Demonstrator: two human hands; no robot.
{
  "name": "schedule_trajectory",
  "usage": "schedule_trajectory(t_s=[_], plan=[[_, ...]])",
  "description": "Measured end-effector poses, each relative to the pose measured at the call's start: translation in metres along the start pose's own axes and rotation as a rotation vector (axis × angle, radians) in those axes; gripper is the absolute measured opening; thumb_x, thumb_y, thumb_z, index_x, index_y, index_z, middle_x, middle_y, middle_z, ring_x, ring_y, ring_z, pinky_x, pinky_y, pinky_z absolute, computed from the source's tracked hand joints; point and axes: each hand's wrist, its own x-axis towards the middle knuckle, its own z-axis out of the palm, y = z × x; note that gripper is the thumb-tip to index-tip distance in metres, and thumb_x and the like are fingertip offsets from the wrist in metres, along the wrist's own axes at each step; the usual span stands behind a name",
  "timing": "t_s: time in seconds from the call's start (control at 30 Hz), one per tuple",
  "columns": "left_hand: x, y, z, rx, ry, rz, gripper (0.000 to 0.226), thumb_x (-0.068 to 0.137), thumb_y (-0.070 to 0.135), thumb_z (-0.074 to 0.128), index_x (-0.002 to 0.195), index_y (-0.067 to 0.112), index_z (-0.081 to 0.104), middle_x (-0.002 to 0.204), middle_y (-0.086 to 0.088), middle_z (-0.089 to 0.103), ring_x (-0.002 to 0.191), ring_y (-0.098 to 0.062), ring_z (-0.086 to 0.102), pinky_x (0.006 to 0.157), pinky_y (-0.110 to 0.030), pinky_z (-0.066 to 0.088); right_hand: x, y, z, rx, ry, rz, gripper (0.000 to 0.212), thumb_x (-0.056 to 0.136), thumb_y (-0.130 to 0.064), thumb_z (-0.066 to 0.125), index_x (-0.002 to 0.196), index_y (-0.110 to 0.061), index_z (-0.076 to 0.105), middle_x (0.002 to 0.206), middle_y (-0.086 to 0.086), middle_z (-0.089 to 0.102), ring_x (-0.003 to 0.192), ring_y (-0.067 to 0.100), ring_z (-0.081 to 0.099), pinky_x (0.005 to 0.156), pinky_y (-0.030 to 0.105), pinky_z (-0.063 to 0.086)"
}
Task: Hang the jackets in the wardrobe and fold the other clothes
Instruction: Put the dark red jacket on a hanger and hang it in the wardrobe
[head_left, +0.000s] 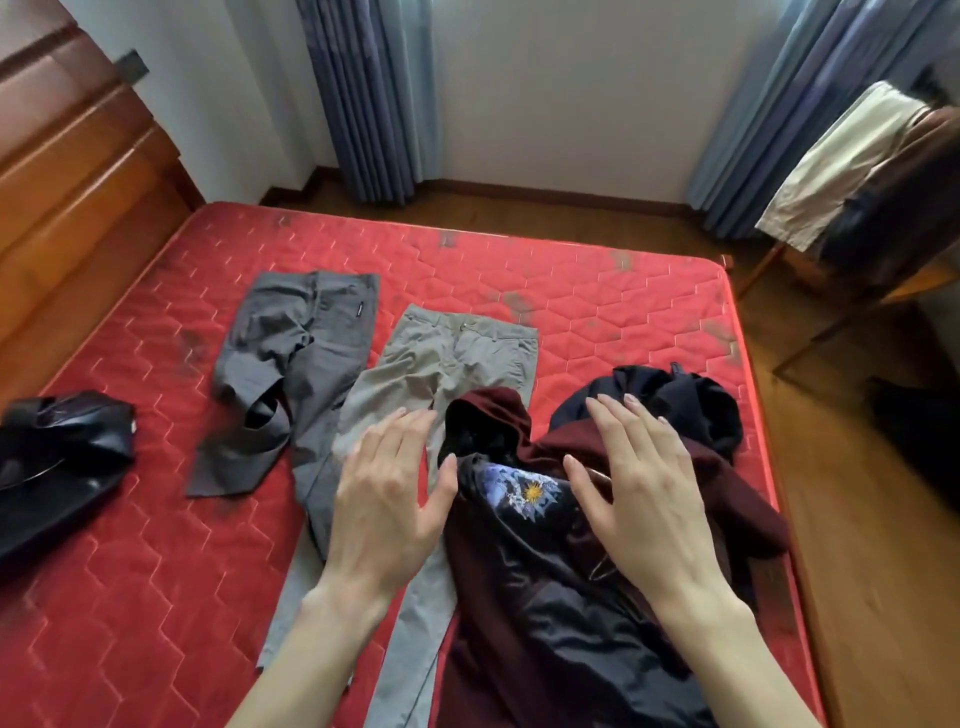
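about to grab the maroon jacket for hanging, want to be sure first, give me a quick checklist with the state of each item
1. Both hands free: ok. Left hand and right hand are open with fingers spread, holding nothing.
2. Hands over the target: ok. Both sit above the maroon jacket.
3. Jacket clear of other clothes: not ok. It overlaps the light grey trousers and a dark navy garment is bunched against it.
4. Dark grey trousers out of the way: ok, they lie apart to the left.
5. Hanger at hand: cannot tell, none is visible.
6. Jacket's zip or front state: cannot tell.
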Motion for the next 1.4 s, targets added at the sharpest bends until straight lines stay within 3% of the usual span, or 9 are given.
schedule_trajectory(t_s=[0.37,0.77,0.97,1.07,1.13,1.23,1.3,1.4], plan=[[-0.012,-0.073,0.183,-0.018,-0.119,-0.073,0.051,0.098,0.038,0.053,0.143,0.015,0.056,0.142,-0.001,0.06,0.139,-0.02,0.05,0.119,-0.031,0.027,0.001,0.077,0.163,-0.024,-0.08,0.022,0.061,0.094,-0.035,0.068,0.148,-0.012,0.053,0.15,0.005,0.056,0.148,0.026,0.043,0.121,0.051,0.035],[0.004,-0.141,0.334,0.057,-0.154,-0.148,0.053,0.098,0.036,0.052,0.144,0.011,0.056,0.14,-0.005,0.062,0.132,-0.025,0.056,0.11,-0.045,0.046,0.014,0.137,0.318,-0.078,-0.167,-0.056,0.047,0.097,-0.029,0.07,0.14,-0.011,0.062,0.141,0.005,0.064,0.136,0.029,0.055,0.116,0.049,0.039],[0.019,-0.164,0.376,0.245,-0.252,-0.362,0.066,0.103,0.049,0.038,0.161,0.018,0.031,0.161,-0.008,0.041,0.149,-0.029,0.037,0.119,-0.052,0.034,0.034,0.15,0.38,-0.148,-0.183,-0.102,0.045,0.088,-0.017,0.076,0.131,-0.01,0.067,0.127,0.008,0.069,0.122,0.032,0.064,0.104,0.05,0.05],[0.026,-0.176,0.391,0.154,-0.403,-0.532,0.075,0.103,0.055,0.039,0.165,0.023,0.012,0.168,-0.005,0.025,0.154,-0.026,0.023,0.123,-0.051,0.025,0.04,0.164,0.407,-0.196,-0.239,-0.098,0.05,0.077,-0.012,0.083,0.126,-0.009,0.069,0.119,0.009,0.071,0.114,0.034,0.067,0.096,0.052,0.056],[0.028,-0.187,0.403,-0.059,-0.43,-0.717,0.076,0.1,0.053,0.051,0.162,0.024,0.017,0.161,-0.006,0.035,0.148,-0.03,0.033,0.119,-0.051,0.031,0.043,0.171,0.421,-0.232,-0.308,-0.091,0.052,0.07,-0.011,0.087,0.12,-0.009,0.071,0.112,0.01,0.072,0.107,0.035,0.069,0.09,0.052,0.058],[0.037,-0.198,0.415,-0.506,-0.338,-1.054,0.066,0.092,0.043,0.07,0.145,0.018,0.04,0.138,-0.006,0.059,0.13,-0.029,0.055,0.11,-0.042,0.043,0.051,0.175,0.436,-0.276,-0.435,-0.054,0.04,0.075,-0.018,0.083,0.113,-0.012,0.071,0.109,0.009,0.068,0.098,0.035,0.066,0.08,0.046,0.056],[0.042,-0.199,0.418,-0.58,-0.302,-1.102,0.05,0.088,0.035,0.076,0.131,0.016,0.057,0.12,0.0,0.068,0.115,-0.022,0.064,0.097,-0.033,0.048,0.058,0.174,0.441,-0.289,-0.481,-0.036,0.03,0.082,-0.025,0.078,0.109,-0.016,0.07,0.108,0.009,0.062,0.092,0.033,0.06,0.072,0.042,0.048],[0.044,-0.201,0.416,-0.628,-0.263,-1.088,0.015,0.085,0.021,0.079,0.097,0.023,0.07,0.095,0.008,0.073,0.088,-0.01,0.069,0.076,-0.026,0.048,0.058,0.174,0.448,-0.292,-0.553,-0.049,0.019,0.095,-0.03,0.064,0.111,-0.021,0.069,0.11,0.006,0.059,0.102,0.032,0.055,0.077,0.042,0.043]])
